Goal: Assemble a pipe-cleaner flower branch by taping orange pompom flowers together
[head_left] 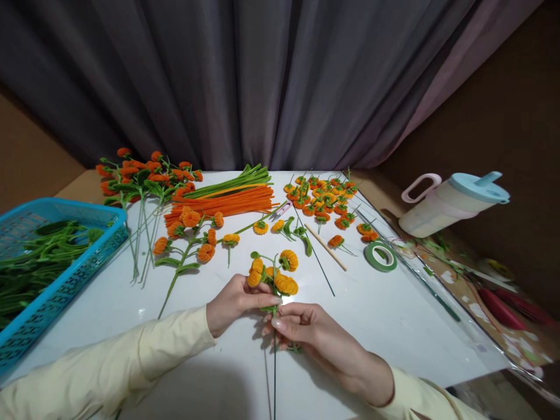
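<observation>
Upright over the front of the white table is a stem of yellow pipe-cleaner pumpkins (286, 284), with small green curls at its top and a dark wire running down below. My left hand (242, 298) pinches this stem just under the yellow pumpkins. Slightly lower, my right hand (317, 338) has thumb and fingers closed round the same stem, where green wrapping meets the bare wire. Something green pokes out beneath my right fingers, mostly hidden. Left of my hands lies a finished-looking orange pumpkin branch (184, 251) with green leaves.
A blue basket (61, 297) of green leaves stands at left. Orange and green pipe cleaners (223, 201), small scissors (280, 211) and loose little pumpkins (324, 198) lie toward the back. Green tape (370, 256), a wooden stick (326, 248) and a lidded cup (450, 204) are at right.
</observation>
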Tool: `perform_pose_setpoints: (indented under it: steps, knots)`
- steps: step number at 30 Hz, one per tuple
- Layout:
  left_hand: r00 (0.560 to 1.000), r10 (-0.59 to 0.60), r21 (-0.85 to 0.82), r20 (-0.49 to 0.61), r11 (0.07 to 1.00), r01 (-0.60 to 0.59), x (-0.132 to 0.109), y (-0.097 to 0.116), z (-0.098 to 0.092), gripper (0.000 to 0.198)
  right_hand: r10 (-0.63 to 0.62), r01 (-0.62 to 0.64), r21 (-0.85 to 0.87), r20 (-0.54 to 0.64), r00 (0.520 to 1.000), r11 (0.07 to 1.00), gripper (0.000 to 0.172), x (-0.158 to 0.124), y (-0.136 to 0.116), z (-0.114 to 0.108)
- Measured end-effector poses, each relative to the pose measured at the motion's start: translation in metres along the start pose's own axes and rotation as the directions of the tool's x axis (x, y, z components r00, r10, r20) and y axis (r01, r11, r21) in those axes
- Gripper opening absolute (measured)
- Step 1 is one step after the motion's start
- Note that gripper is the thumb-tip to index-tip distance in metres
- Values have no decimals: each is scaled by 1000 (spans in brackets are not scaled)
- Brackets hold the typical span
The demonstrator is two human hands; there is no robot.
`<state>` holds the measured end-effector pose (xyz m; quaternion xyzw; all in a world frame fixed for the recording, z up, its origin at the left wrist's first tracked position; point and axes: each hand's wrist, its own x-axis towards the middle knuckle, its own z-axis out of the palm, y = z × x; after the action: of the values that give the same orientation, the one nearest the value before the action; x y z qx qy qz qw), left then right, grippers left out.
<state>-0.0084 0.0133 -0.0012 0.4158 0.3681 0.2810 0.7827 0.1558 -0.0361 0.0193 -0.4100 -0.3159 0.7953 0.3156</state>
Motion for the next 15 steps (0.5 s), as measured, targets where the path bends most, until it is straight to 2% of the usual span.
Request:
perform_pose_setpoints:
  steps: [3,7,15]
  knots:
    - [1000,-5,1,6,1000,5,0,0,0,17,-22,21,-16,-60,998,1000,31,2,1,0]
    - [1000,-8,18,-15,1000,8,0,2,1,17,-84,67,-147,-115,990,987,41,4,-1,1]
    - [1000,9,68,-7,998,-8,-2,3,0,16,-172,110,-402,-121,978,909,41,0,5,3]
